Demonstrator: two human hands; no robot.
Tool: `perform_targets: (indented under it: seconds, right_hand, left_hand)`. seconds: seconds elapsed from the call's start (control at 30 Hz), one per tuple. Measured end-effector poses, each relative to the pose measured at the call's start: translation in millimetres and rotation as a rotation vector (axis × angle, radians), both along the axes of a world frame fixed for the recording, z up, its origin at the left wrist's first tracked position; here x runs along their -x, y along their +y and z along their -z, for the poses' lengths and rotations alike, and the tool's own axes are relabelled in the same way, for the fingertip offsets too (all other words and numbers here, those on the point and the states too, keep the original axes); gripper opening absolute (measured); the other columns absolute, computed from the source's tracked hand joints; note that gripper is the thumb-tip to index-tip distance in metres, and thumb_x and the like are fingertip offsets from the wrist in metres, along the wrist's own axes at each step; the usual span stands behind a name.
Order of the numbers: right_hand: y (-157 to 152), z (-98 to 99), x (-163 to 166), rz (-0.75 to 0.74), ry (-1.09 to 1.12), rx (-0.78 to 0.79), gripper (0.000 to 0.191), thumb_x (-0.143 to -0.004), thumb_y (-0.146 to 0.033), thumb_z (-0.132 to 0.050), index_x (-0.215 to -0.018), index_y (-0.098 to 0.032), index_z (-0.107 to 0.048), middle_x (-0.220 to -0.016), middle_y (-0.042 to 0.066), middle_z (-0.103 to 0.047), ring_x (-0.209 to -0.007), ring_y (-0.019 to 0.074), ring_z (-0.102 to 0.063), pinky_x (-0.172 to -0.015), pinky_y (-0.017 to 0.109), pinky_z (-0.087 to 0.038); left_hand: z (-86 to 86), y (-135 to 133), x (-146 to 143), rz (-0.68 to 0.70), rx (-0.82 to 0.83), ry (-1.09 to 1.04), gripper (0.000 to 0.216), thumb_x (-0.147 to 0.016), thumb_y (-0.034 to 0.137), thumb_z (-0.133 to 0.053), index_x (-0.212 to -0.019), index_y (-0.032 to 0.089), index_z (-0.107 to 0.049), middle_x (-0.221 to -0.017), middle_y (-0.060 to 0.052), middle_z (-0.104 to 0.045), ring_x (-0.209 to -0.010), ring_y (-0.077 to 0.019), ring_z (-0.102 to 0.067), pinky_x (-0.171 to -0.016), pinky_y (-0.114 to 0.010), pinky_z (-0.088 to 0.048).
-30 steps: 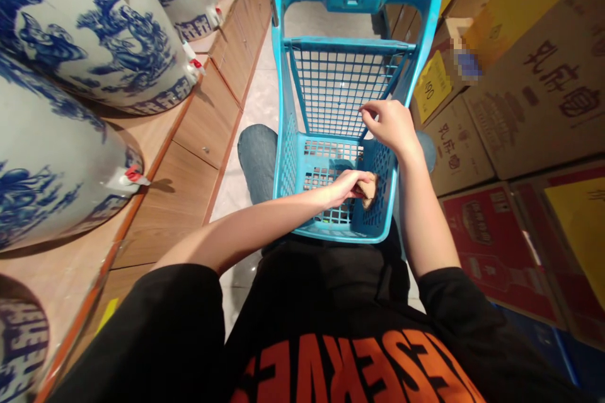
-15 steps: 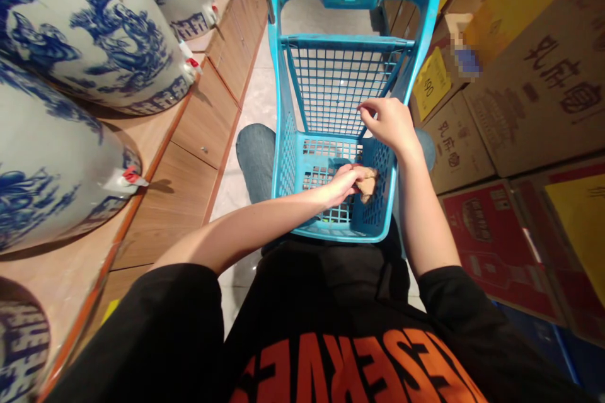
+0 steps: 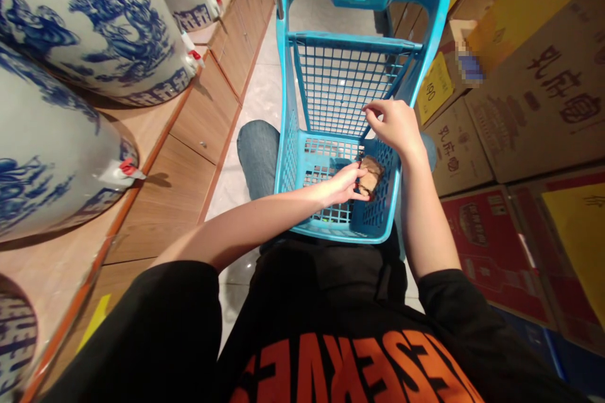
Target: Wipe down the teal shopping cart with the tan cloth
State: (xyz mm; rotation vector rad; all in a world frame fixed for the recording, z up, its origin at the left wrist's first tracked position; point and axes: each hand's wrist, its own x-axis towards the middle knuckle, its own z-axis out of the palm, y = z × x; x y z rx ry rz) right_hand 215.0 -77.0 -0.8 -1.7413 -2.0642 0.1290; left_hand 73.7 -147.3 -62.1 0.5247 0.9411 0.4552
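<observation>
A light blue plastic shopping basket [image 3: 331, 63] with a raised handle rests on my lap. My left hand [image 3: 343, 184] reaches inside it, fingers pinched on a small brown cloth [image 3: 371, 175] pressed against the basket's right inner wall. My right hand [image 3: 394, 124] rests on the basket's right rim with its fingers curled on the edge. I wear a black shirt with orange letters and blue jeans.
Large blue-and-white ceramic jars [image 3: 108, 25] with red-tipped taps stand on a wooden shelf [image 3: 198, 119] at my left. Stacked cardboard boxes [image 3: 534, 88] with yellow price tags line the right. A narrow pale tiled aisle [image 3: 258, 101] runs ahead.
My left hand has moved the brown cloth slightly up along the basket's right inner wall. My right hand stays on the rim; the view shifted a little.
</observation>
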Motion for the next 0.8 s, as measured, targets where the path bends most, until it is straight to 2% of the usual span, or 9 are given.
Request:
perform_targets:
  seconds: [0.2,0.37,0.53,0.67,0.73,0.8]
  right_hand:
    - [-1,-2.2,1,0.010,-0.011,0.021,0.037,-0.096,-0.032,-0.047,-0.108,-0.024,-0.080,-0.106,0.011,-0.080,-0.102,0.0325,-0.071,-0.085,0.044,-0.051]
    - [-1,-0.8,1,0.014,-0.002,0.018,0.035,-0.096,-0.031,-0.047,-0.106,-0.024,-0.080,-0.108,0.011,-0.081,-0.100,0.0322,-0.071,-0.086,0.044,-0.050]
    - [0,0.5,0,0.003,-0.005,0.009,0.037,-0.096,-0.031,-0.046,-0.107,-0.023,-0.080,-0.108,0.011,-0.081,-0.098,0.0312,-0.071,-0.085,0.043,-0.050]
    - [0,0.2,0,0.015,-0.003,0.012,0.037,-0.095,-0.031,-0.047,-0.108,-0.023,-0.080,-0.106,0.011,-0.081,-0.099,0.0321,-0.071,-0.085,0.044,-0.051]
    - [0,0.1,0,0.017,0.001,0.012,0.037,-0.095,-0.032,-0.047,-0.109,-0.023,-0.081,-0.106,0.012,-0.080,-0.099,0.0324,-0.071,-0.086,0.045,-0.051]
    - [-1,-0.1,0,0.015,0.001,0.010,0.037,-0.095,-0.032,-0.047,-0.108,-0.023,-0.081,-0.106,0.011,-0.080,-0.099,0.0324,-0.071,-0.086,0.046,-0.051]
  left_hand:
    - [-1.8,2,-4,-0.002,0.014,0.017,0.007,-0.101,0.028,-0.060,-0.104,0.022,-0.062,-0.083,-0.001,-0.072,-0.075,-0.0157,-0.068,-0.088,-0.039,-0.060]
    - [-3.8,2,-5,0.042,0.029,-0.050,0.011,-0.106,0.033,-0.057,-0.108,0.024,-0.063,-0.081,-0.001,-0.072,-0.076,-0.0145,-0.069,-0.089,-0.036,-0.059]
    - [-2.8,2,-4,0.025,-0.009,-0.137,0.007,-0.101,0.028,-0.063,-0.106,0.022,-0.064,-0.091,-0.002,-0.073,-0.077,-0.0143,-0.069,-0.089,-0.038,-0.059]
    - [0.9,5,-9,-0.017,-0.101,-0.195,0.004,-0.098,0.017,-0.063,-0.096,0.017,-0.066,-0.087,-0.005,-0.072,-0.073,-0.0128,-0.066,-0.084,-0.030,-0.058]
    - [4.4,7,-12,-0.045,-0.176,-0.123,0.013,-0.098,0.011,-0.058,-0.089,0.016,-0.065,-0.083,-0.003,-0.071,-0.072,-0.0109,-0.065,-0.080,-0.025,-0.056]
    - [9.6,9,-14,-0.046,-0.252,0.060,0.019,-0.097,0.006,-0.055,-0.083,0.015,-0.064,-0.076,-0.001,-0.068,-0.068,-0.0093,-0.062,-0.075,-0.021,-0.053]
